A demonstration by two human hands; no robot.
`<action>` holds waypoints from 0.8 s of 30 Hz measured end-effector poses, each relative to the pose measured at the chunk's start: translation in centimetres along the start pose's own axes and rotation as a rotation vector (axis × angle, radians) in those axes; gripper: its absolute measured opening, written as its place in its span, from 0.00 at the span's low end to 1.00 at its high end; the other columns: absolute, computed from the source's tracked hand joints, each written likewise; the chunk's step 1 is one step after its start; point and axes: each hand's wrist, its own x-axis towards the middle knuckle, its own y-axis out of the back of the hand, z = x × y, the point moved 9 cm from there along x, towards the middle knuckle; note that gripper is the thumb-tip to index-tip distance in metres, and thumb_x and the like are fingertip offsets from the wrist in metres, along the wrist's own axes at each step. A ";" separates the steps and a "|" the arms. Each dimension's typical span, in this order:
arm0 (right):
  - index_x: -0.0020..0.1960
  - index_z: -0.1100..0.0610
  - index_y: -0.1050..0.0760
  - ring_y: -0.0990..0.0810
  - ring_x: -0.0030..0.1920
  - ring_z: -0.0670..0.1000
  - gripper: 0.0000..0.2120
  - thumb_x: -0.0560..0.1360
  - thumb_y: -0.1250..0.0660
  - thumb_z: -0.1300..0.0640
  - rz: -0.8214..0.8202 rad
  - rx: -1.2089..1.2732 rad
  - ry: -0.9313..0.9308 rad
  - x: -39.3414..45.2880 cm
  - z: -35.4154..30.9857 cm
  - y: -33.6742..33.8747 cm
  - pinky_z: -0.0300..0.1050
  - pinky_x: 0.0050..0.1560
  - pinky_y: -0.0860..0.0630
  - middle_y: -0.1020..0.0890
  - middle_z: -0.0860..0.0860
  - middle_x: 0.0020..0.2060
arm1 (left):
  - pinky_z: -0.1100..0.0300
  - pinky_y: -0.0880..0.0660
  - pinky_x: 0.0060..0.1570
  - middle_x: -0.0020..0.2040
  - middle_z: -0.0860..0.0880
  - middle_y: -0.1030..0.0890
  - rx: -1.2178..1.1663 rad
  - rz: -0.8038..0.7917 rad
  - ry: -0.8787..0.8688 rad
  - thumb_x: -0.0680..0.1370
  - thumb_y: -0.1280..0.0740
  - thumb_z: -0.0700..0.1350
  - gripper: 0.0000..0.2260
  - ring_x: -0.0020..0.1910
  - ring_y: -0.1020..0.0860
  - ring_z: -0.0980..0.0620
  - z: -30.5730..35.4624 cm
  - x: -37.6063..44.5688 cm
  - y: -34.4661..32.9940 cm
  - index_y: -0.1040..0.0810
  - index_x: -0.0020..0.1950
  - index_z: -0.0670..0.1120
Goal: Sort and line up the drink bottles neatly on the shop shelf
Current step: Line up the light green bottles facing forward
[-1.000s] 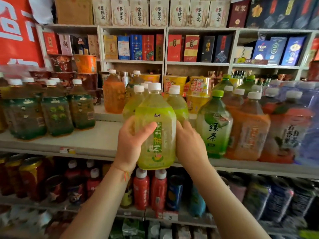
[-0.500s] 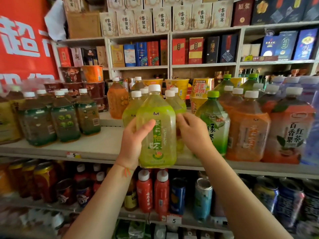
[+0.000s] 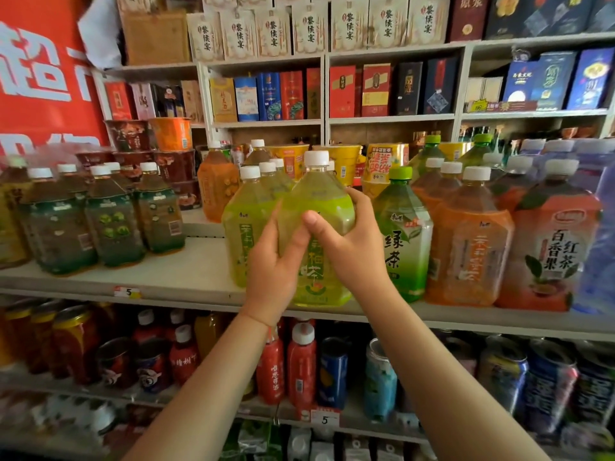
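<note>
Both hands clasp the yellow-green bottle [image 3: 316, 207] at the front edge of the shelf [image 3: 173, 281]: left hand [image 3: 276, 264] curled around its left side, right hand [image 3: 352, 241] wrapped over its right shoulder. A matching bottle [image 3: 244, 224] stands just beside it on the left, a green-capped tea bottle [image 3: 404, 234] on the right. Boxes [image 3: 293, 94] fill the far shelves.

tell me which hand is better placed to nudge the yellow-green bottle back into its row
Right, probably. The right hand wraps the front yellow-green bottle high on its shoulder and side, fingers curled round it. The left hand only grips the lower front, wedged beside the neighbouring bottle.
</note>
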 end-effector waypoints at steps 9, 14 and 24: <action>0.71 0.45 0.35 0.22 0.63 0.49 0.40 0.66 0.32 0.26 0.110 -0.019 0.050 0.1 0.3 -0.1 0.55 0.60 0.22 0.21 0.46 0.63 | 0.41 0.45 0.74 0.80 0.41 0.43 0.711 0.056 -0.228 0.71 0.41 0.77 0.44 0.79 0.47 0.40 -1.4 -1.2 2.3 0.32 0.77 0.48; 0.72 0.47 0.34 0.23 0.64 0.47 0.38 0.69 0.32 0.30 0.149 -0.033 0.078 -0.2 -0.5 0.1 0.53 0.63 0.23 0.23 0.45 0.65 | 0.35 0.47 0.74 0.82 0.41 0.48 0.759 0.007 -0.166 0.67 0.49 0.83 0.51 0.81 0.52 0.37 -2.2 -0.5 2.3 0.33 0.78 0.50; 0.74 0.52 0.35 0.31 0.66 0.42 0.39 0.70 0.32 0.33 0.141 -0.101 0.107 0.0 -0.1 -1.2 0.34 0.64 0.32 0.27 0.47 0.69 | 0.37 0.45 0.74 0.82 0.43 0.47 0.799 -0.002 -0.172 0.68 0.42 0.78 0.45 0.81 0.50 0.38 -2.7 -0.3 2.4 0.30 0.74 0.47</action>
